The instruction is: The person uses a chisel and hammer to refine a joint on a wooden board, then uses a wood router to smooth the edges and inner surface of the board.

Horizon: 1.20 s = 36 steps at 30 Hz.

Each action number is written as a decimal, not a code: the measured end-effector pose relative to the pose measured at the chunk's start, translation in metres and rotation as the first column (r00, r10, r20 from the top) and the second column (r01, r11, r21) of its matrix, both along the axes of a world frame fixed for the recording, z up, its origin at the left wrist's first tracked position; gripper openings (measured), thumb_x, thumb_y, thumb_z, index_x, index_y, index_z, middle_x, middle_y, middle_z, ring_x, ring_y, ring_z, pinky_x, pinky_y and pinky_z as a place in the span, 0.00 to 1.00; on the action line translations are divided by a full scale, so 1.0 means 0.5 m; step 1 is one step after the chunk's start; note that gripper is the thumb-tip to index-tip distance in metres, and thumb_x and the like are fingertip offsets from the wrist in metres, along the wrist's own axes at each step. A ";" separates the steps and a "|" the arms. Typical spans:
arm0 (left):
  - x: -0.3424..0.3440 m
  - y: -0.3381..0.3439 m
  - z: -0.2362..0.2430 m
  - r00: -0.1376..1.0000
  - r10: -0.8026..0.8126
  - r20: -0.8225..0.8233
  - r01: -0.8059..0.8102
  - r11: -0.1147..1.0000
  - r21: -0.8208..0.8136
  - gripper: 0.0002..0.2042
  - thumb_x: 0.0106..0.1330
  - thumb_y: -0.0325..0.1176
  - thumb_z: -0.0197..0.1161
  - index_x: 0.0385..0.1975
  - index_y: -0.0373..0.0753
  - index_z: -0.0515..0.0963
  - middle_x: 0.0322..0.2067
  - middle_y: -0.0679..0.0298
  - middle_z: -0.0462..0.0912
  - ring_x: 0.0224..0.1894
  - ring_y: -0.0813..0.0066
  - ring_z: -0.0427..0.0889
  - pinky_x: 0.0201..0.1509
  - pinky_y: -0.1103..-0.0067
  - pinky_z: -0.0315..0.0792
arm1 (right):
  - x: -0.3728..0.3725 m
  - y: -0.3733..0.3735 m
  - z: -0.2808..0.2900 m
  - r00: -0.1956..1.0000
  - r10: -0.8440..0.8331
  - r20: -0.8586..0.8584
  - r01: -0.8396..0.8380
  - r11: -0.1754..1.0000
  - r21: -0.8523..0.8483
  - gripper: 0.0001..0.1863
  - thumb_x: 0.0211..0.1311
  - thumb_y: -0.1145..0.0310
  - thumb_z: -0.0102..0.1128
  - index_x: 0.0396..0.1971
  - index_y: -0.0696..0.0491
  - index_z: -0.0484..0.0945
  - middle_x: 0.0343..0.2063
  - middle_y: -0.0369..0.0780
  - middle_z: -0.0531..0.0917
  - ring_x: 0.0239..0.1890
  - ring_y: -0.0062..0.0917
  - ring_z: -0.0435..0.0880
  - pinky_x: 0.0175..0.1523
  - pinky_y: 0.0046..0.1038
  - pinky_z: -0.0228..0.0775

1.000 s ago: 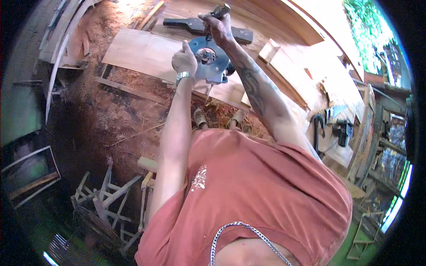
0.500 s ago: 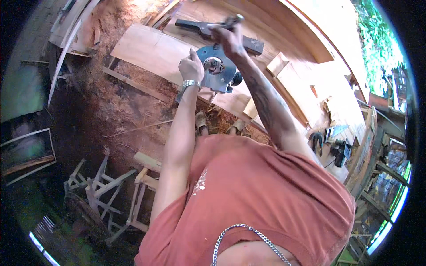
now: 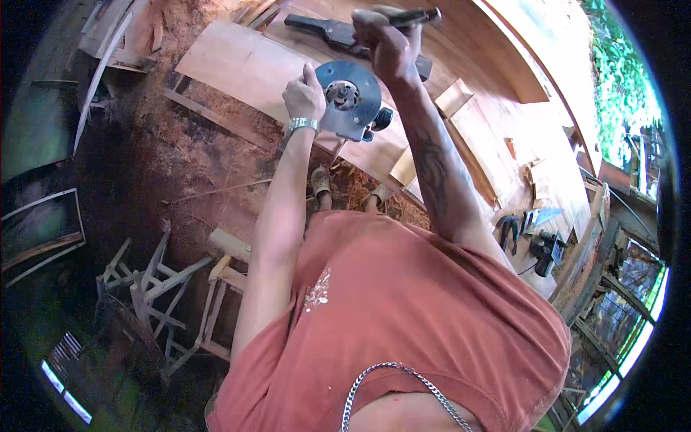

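My left hand (image 3: 304,93), with a metal watch on its wrist, grips the edge of a router (image 3: 362,97). The router's round blue-grey base faces up, and its collet shows in the central opening. A black knob sticks out at its right side. Above and right of the router, my right hand (image 3: 392,47) is closed around a short dark metal tool (image 3: 414,16); its exact kind is unclear. Beneath that hand a long dark tool (image 3: 313,27) lies on the wooden boards, partly covered by the hand.
A pale wooden board (image 3: 234,61) spans the bench at left. Wood strips (image 3: 453,97) lie to the right. Pliers (image 3: 509,230) and a black device (image 3: 547,253) rest farther right. Wooden stools (image 3: 162,288) stand at lower left, and sawdust (image 3: 209,155) covers the floor.
My right hand has lifted up and to the right, away from the router, with the metal tool turned in it. My left hand and the router have shifted slightly left.
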<state>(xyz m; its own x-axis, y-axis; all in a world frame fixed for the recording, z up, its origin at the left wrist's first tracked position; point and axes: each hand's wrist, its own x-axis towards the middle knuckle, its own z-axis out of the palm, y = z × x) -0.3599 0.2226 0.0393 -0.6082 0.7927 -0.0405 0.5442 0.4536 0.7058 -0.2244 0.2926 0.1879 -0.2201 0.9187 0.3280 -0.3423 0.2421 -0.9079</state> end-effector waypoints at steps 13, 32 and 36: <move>0.009 -0.001 -0.023 0.997 -0.046 -0.068 0.044 0.999 -0.030 0.31 0.79 0.47 0.39 0.27 0.28 0.83 0.34 0.35 0.84 0.41 0.34 0.84 0.53 0.52 0.76 | -0.003 0.034 -0.031 0.998 0.011 0.058 -0.008 0.999 -0.042 0.13 0.60 0.73 0.59 0.15 0.53 0.73 0.13 0.32 0.71 0.16 0.18 0.66 0.24 0.25 0.58; 0.012 0.016 -0.044 0.975 -0.119 -0.190 0.140 0.985 0.101 0.15 0.75 0.36 0.47 0.36 0.32 0.78 0.38 0.42 0.85 0.41 0.46 0.85 0.47 0.57 0.78 | -0.058 0.015 -0.121 0.962 0.044 0.271 -0.063 0.996 0.062 0.15 0.66 0.61 0.59 0.22 0.54 0.80 0.17 0.33 0.77 0.18 0.19 0.72 0.24 0.26 0.62; -0.034 -0.003 -0.098 0.913 -0.139 -0.383 0.154 0.988 0.010 0.11 0.72 0.34 0.51 0.37 0.32 0.77 0.39 0.42 0.84 0.43 0.47 0.85 0.48 0.57 0.79 | -0.087 0.023 -0.093 0.978 0.172 0.119 -0.178 0.983 0.047 0.06 0.63 0.72 0.64 0.25 0.55 0.83 0.15 0.31 0.75 0.17 0.16 0.71 0.25 0.25 0.63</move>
<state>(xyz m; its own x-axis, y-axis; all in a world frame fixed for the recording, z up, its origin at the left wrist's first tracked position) -0.3771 0.2212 -0.0095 -0.4484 0.8705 0.2028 0.8329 0.3246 0.4482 -0.2680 0.3042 0.1414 -0.4146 0.8430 0.3428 -0.2793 0.2406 -0.9296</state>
